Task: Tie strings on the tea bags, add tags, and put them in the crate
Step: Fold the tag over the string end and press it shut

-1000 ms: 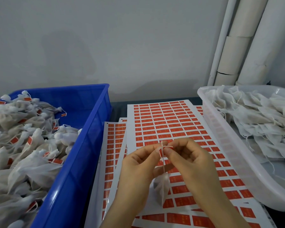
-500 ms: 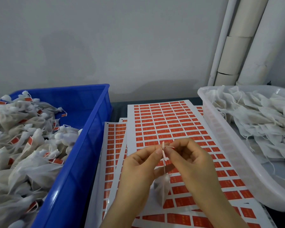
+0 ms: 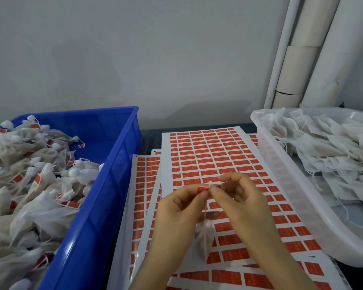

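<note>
My left hand (image 3: 176, 208) and my right hand (image 3: 241, 201) meet fingertip to fingertip above the sticker sheets. Between them they pinch a small red tag (image 3: 202, 189) and the white string (image 3: 210, 183) of a tea bag (image 3: 204, 237). The bag hangs from the string below my fingers, partly hidden by both hands. A blue crate (image 3: 105, 195) on the left holds several tied, tagged tea bags (image 3: 29, 185).
Overlapping sheets of red tag stickers (image 3: 210, 155) cover the table between the containers. A white basket (image 3: 285, 197) on the right holds several untagged tea bags (image 3: 327, 151). White pipes (image 3: 314, 51) run up the grey wall at the back right.
The hands stay in place; the fingertips have shifted slightly, and the red tag now shows more plainly at the left thumb beside the string.
</note>
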### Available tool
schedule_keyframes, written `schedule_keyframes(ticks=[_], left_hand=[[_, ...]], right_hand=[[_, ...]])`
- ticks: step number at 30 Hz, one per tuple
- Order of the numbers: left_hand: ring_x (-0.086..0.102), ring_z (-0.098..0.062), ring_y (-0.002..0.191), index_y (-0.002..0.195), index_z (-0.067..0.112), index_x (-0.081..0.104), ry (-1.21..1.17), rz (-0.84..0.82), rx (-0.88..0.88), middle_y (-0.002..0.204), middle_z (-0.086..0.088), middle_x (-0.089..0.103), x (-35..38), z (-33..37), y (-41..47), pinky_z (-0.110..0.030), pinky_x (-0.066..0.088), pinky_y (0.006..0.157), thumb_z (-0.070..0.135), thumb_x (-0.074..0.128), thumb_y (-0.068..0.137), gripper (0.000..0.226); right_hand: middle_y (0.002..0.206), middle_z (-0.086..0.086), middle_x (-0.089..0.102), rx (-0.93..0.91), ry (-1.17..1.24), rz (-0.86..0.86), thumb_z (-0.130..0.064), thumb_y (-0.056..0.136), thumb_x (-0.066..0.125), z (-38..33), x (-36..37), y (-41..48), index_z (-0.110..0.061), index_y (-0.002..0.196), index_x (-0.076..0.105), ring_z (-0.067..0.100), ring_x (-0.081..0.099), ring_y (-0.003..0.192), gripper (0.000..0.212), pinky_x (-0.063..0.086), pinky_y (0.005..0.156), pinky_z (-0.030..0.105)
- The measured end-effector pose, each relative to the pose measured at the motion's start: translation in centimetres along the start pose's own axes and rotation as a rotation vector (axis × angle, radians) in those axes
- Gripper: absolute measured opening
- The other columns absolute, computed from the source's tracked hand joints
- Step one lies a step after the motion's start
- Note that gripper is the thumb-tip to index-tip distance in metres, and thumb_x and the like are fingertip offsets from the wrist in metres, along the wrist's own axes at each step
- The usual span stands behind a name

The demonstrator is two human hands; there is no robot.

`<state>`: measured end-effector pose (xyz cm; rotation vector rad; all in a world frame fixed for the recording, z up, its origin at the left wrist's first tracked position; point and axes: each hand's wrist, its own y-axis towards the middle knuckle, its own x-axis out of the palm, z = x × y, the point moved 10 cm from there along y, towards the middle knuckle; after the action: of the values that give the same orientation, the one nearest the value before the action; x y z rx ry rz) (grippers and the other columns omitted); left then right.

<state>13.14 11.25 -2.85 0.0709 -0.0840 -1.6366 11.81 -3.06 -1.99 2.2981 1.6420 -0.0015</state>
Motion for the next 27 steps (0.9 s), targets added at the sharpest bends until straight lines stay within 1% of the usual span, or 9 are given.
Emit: schedule_keyframes(ticks=[2,4,6,9,12,18,21,24,27], left_hand=[[0.070,-0.011,0.075,0.076,0.030,0.072,0.006,0.003,-0.021,0.077,0.009,0.073,0.0,-0.2,0.0,-0.020,0.057,0.060,0.016,0.063,0.085,0.019],[0.069,-0.004,0.073,0.076,0.029,0.071,0.003,-0.013,-0.018,0.074,0.013,0.073,0.3,0.1,0.0,-0.012,0.051,0.053,0.014,0.063,0.085,0.019],[0.068,0.001,0.073,0.076,0.029,0.069,0.031,-0.029,0.004,0.073,0.017,0.072,0.5,0.5,-0.1,-0.008,0.048,0.051,0.014,0.063,0.084,0.018],[0.068,-0.002,0.076,0.078,0.032,0.068,0.086,-0.044,0.037,0.074,0.017,0.072,0.7,0.6,-0.1,-0.009,0.050,0.054,0.014,0.064,0.084,0.019],[0.069,-0.005,0.076,0.080,0.033,0.068,0.110,-0.038,0.049,0.076,0.016,0.072,0.6,0.5,-0.1,-0.014,0.053,0.056,0.014,0.064,0.083,0.020],[0.070,-0.008,0.074,0.087,0.038,0.065,0.141,-0.008,0.066,0.077,0.016,0.072,0.5,0.5,-0.1,-0.015,0.054,0.058,0.017,0.066,0.082,0.022],[0.071,-0.011,0.069,0.103,0.038,0.049,0.104,0.020,0.020,0.076,0.009,0.072,0.4,0.0,0.0,-0.017,0.055,0.056,0.015,0.072,0.078,0.040],[0.070,-0.011,0.066,0.104,0.035,0.044,0.096,0.039,0.021,0.075,0.008,0.072,0.1,0.0,0.1,-0.015,0.053,0.054,0.014,0.073,0.077,0.045],[0.069,-0.010,0.066,0.101,0.034,0.042,0.115,0.047,0.036,0.076,0.009,0.071,0.0,-0.1,0.1,-0.014,0.052,0.055,0.015,0.073,0.077,0.043]], right_hand=[[0.088,-0.026,0.059,-0.017,-0.076,-0.023,-0.033,0.080,0.067,-0.3,0.2,0.1,-0.041,0.089,0.056,-0.011,0.055,0.086,0.017,0.042,0.058,-0.002],[0.097,-0.031,0.054,-0.039,-0.082,-0.037,-0.044,0.078,0.060,-0.9,0.1,0.2,-0.047,0.088,0.056,-0.014,0.052,0.093,0.011,0.041,0.063,-0.003],[0.099,-0.031,0.054,-0.063,-0.090,-0.039,-0.055,0.069,0.051,-1.4,-0.2,0.2,-0.048,0.084,0.058,-0.010,0.053,0.096,0.017,0.043,0.067,0.002],[0.102,-0.027,0.055,-0.100,-0.150,-0.040,-0.059,0.065,0.050,-1.7,-0.1,0.0,-0.046,0.081,0.060,-0.001,0.054,0.098,0.022,0.043,0.081,0.010],[0.097,-0.030,0.052,-0.132,-0.224,-0.028,-0.059,0.065,0.049,-2.0,-0.2,0.0,-0.045,0.076,0.057,-0.006,0.051,0.096,0.020,0.038,0.074,0.003],[0.091,-0.031,0.047,-0.154,-0.295,0.020,-0.055,0.069,0.046,-2.0,-0.5,0.2,-0.044,0.070,0.050,-0.003,0.050,0.090,0.012,0.033,0.074,0.007],[0.083,-0.033,0.048,-0.137,-0.331,0.022,-0.055,0.071,0.041,-1.7,-0.4,0.1,-0.043,0.072,0.047,-0.008,0.051,0.080,0.013,0.032,0.061,0.001],[0.075,-0.032,0.051,-0.111,-0.324,-0.003,-0.054,0.072,0.040,-1.3,-0.1,0.0,-0.043,0.072,0.047,-0.011,0.056,0.072,0.013,0.037,0.052,-0.002],[0.064,-0.032,0.057,-0.091,-0.265,-0.026,-0.053,0.070,0.044,-1.1,0.0,0.0,-0.043,0.071,0.050,-0.028,0.048,0.079,0.012,0.032,0.057,-0.010]])
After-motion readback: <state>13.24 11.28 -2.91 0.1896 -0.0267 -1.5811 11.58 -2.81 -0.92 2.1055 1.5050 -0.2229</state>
